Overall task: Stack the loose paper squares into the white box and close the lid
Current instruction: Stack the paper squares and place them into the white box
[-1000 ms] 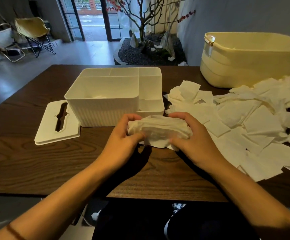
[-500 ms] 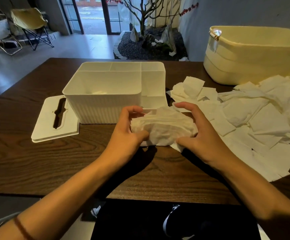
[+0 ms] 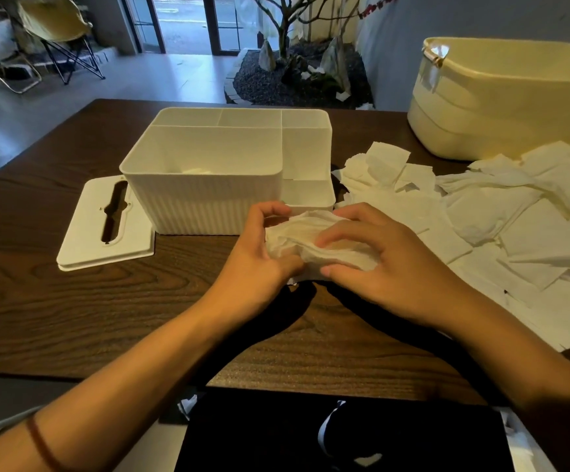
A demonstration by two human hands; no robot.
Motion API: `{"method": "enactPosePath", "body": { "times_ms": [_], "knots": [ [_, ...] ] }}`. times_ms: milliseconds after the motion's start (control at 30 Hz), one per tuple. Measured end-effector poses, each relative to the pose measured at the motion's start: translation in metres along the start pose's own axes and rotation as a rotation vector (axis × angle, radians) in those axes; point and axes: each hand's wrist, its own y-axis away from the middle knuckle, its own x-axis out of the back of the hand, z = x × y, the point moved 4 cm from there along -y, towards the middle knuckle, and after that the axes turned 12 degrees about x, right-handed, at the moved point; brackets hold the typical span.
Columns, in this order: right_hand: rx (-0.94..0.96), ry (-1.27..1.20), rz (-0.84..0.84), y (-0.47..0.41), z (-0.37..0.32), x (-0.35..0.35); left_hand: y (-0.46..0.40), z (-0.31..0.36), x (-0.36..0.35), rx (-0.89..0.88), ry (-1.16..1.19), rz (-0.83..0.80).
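Both hands hold one bundle of paper squares [image 3: 314,240] between them: the left hand [image 3: 259,257] curls round its left end, thumb on the near edge, and the right hand [image 3: 386,264] pinches the right end, fingers over the top and thumb at the near edge. Each grip is closed on the bundle, which sits low over the desk [image 3: 72,318] near the middle, just in front of the white box [image 3: 215,192]. That box stands open, its big compartment showing a scrap of paper on the bottom. Its slotted lid [image 3: 106,226] lies flat on the desk, touching the box's left side. Loose paper squares [image 3: 481,226] spread toward the right edge. A cream tub [image 3: 515,103] stands at the far right corner.
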Motion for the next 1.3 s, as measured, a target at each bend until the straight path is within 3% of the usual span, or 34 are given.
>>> {"method": "enactPosePath", "body": {
  "times_ms": [367,533,667,967,1167,1300],
  "knots": [
    [0.021,0.316,-0.202,-0.019,-0.017,-0.012,0.005,0.007,-0.001,0.007,0.061,-0.046],
    [-0.005,0.046,-0.141,-0.011,-0.010,0.010,0.010,0.001,0.002,0.022,-0.003,-0.031],
    [-0.094,0.044,-0.244,0.005,0.003,0.022,0.008,0.004,0.003,-0.059,-0.121,-0.011],
    [-0.117,-0.223,-0.033,0.007,0.020,0.014,0.009,0.007,-0.001,-0.024,-0.213,-0.128],
    [-0.077,-0.342,-0.099,0.007,0.023,0.030,0.003,0.016,0.004,-0.034,-0.210,-0.028],
    [-0.090,-0.312,0.099,0.005,0.030,0.041,-0.003,0.020,0.012,0.002,-0.104,0.015]
  ]
}}
